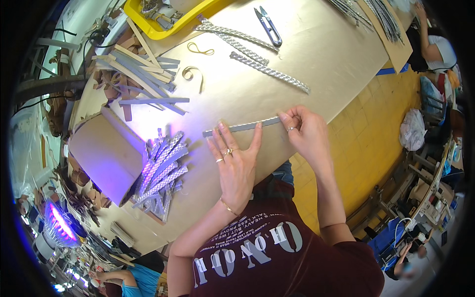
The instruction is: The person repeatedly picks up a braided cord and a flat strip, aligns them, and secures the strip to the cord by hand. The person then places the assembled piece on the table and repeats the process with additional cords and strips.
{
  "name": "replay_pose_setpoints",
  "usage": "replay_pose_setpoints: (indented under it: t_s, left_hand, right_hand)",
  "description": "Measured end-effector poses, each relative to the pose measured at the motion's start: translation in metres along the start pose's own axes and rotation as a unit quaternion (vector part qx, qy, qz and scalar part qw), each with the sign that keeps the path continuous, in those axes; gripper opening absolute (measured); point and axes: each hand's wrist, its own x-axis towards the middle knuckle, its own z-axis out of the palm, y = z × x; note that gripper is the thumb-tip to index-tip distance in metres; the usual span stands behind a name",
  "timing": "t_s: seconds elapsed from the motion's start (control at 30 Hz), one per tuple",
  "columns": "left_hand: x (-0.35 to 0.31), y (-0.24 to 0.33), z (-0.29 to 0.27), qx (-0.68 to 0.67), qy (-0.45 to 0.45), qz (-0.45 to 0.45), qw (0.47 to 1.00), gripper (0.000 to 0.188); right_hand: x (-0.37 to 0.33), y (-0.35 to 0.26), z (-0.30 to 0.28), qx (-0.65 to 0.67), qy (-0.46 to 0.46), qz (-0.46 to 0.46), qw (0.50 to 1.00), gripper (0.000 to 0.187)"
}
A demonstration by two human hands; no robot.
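A narrow strip point(242, 127), grey along one edge with a pale braid along the other, lies across the table near me. My left hand point(234, 168) rests flat on it, fingers spread, the fingertips touching its left and middle parts. At the strip's right end, the thumb and forefinger of my right hand point(310, 138) are closed in a pinch; the end itself is hidden there. Farther away lie several silvery braided straps point(271, 73) and a pair of thread snips point(268, 27). To the left, a pile of braided strips point(161, 171) glows purple under a lamp.
The lamp point(60, 225) shines from the lower left beside a curved tan board point(106, 153). Loose grey and tan strips point(143, 69) lie beyond it, near a yellow tray point(163, 33). The table edge point(357, 95) runs along my right. Other people work at far right and lower left.
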Motion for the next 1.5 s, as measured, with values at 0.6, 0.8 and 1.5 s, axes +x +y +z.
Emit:
replay_pose_setpoints:
  t_s: [0.6,0.8,1.5]
  left_hand:
    - [0.006,0.019,0.001,-0.089,-0.02,0.06,0.994,0.062]
    - [0.01,0.029,-0.002,-0.077,0.001,0.033,0.996,0.062]
    - [0.011,0.029,0.003,-0.066,0.06,0.038,0.995,0.056]
  right_hand:
    - [-0.002,0.005,0.017,-0.064,0.081,-0.05,0.993,0.025]
    - [-0.003,0.009,0.019,-0.023,0.101,-0.048,0.993,0.027]
    - [-0.004,0.024,0.02,0.114,0.198,0.018,0.973,0.024]
